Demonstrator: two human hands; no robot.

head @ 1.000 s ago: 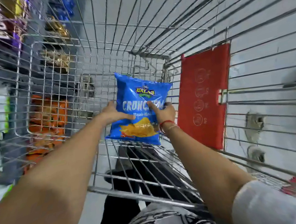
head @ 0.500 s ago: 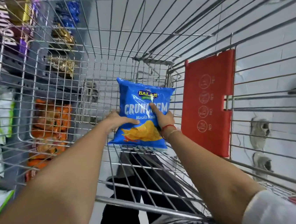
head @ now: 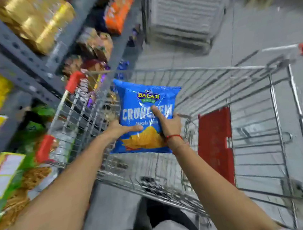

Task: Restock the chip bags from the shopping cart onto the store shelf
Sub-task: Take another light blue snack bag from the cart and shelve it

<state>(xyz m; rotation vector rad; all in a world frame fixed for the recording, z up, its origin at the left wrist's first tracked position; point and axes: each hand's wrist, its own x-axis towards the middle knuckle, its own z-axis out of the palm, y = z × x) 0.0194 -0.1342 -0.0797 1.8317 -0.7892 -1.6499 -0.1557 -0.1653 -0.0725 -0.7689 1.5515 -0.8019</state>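
A blue chip bag point(head: 146, 100) with a picture of yellow chips is held upright above the wire shopping cart point(head: 275, 105). My left hand point(head: 119, 129) grips its lower left edge, thumb across the front. My right hand point(head: 167, 121) grips its right side, fingers over the printed name; a red thread circles that wrist. The grey metal store shelf point(head: 12, 54) stands to the left of the cart, stocked with snack packets. No other chip bags are visible inside the cart basket.
Yellow and gold packets point(head: 41, 21), orange packets point(head: 117, 9) and green packets point(head: 35, 123) fill the shelf levels. A red child-seat flap point(head: 215, 141) stands in the cart. A white slatted crate point(head: 186, 12) sits on the grey floor beyond.
The view has swung from deep inside the cart to above it, the shelf now showing at left. Both hands have lifted the blue bag up out of the basket.
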